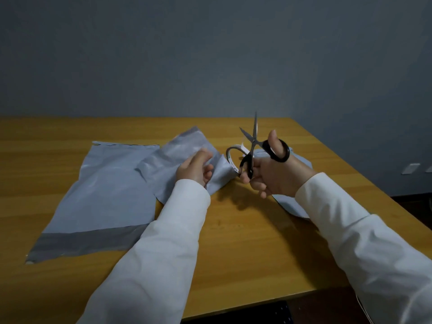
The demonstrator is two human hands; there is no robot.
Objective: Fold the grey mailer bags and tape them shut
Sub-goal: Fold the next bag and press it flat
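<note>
A flat grey mailer bag (105, 190) lies on the left of the wooden table (245, 249), its darker flap toward me. A second, crumpled grey mailer bag (180, 150) lies in the middle, and my left hand (195, 168) rests on it with its fingers relaxed. My right hand (271, 174) grips black-handled scissors (256, 146) with the blades apart and pointing up. A roll of clear tape (231, 157) stands between the hands, a loose strip rising to the blades. A third grey bag (289, 206) lies under my right wrist, mostly hidden.
The table's right edge (364, 183) runs diagonally past my right arm, and its near edge (257, 305) is close to me. A plain grey wall stands behind the table. Bare wood shows between my forearms.
</note>
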